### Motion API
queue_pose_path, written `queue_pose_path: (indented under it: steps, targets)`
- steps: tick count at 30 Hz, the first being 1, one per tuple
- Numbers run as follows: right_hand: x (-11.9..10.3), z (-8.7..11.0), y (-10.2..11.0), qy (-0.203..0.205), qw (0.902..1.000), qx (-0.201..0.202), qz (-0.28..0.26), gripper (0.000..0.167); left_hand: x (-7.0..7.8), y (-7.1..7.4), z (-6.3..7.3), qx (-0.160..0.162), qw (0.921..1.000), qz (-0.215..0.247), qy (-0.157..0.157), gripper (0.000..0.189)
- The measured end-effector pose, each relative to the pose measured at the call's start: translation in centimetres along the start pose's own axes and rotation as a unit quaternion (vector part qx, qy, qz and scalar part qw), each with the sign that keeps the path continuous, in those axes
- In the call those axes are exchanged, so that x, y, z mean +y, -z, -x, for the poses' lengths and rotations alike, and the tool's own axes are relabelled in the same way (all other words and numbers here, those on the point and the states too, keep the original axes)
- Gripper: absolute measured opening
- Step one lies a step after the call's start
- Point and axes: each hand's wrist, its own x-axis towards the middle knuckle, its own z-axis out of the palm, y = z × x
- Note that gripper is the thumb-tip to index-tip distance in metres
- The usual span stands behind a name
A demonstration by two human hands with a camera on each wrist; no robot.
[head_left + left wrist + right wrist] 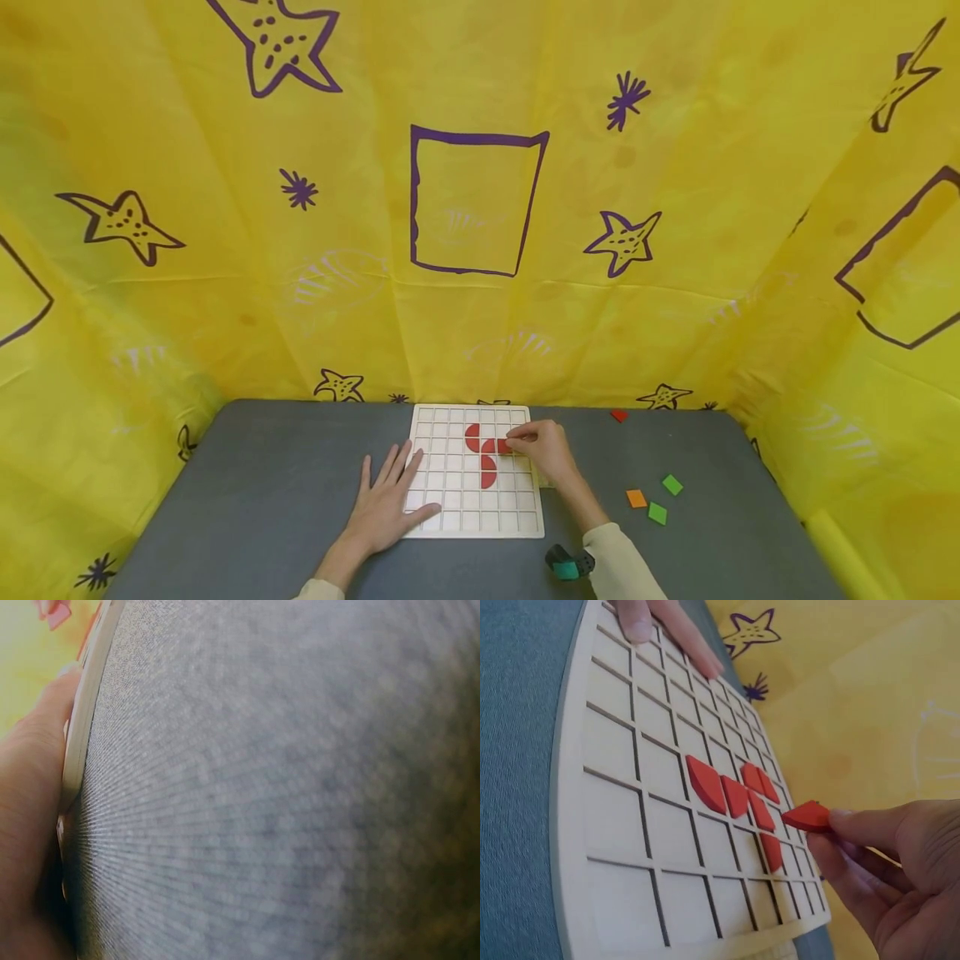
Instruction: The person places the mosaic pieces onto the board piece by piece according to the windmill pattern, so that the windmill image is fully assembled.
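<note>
My right hand (546, 450) pinches a red quarter-round tile (808, 817) between thumb and fingertips, just over the right half of a white grid board (452, 523). Several red tiles (488, 479) with one curved side sit in the board's squares, close to the held one. My left hand (382, 500) lies spread across the board's left edge, its fingers straight and the thumb on the lower squares. In the left wrist view, part of that hand (30, 787) rests along the board's side (86, 712).
Right of the board, an orange tile (637, 498) and two green tiles (672, 484) lie on the dark grey table (285, 467). Farther back is a loose red tile (618, 415). Yellow patterned cloth (480, 333) encloses the table's back and sides. A dark device (568, 563) is by the right sleeve.
</note>
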Motion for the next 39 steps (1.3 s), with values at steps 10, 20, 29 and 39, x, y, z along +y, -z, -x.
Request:
queue_pose_path:
  steps: [10, 20, 29, 39]
  targets:
    - [-0.3, 0.0, -2.2, 0.009, 0.9997, -0.023, 0.005, 0.006, 0.1, 0.1, 0.0, -0.001, 1.0000, 0.002, 0.001, 0.094]
    - [-0.8, 0.3, -3.8, -0.003, 0.9997, -0.019, -0.018, 0.006, 0.1, 0.0, -0.1, -0.005, 1.0000, 0.002, 0.005, 0.095]
    - [-0.8, 0.4, -5.2, -0.002, 0.9995, -0.028, 0.018, 0.004, 0.0, -0.1, 0.0, 0.001, 1.0000, 0.003, 0.002, 0.095]
    - [-1.3, 0.6, -6.3, 0.009, 0.9977, 0.010, 0.067, 0.003, 0.0, -0.1, 0.1, 0.006, 1.0000, 0.006, 0.000, 0.094]
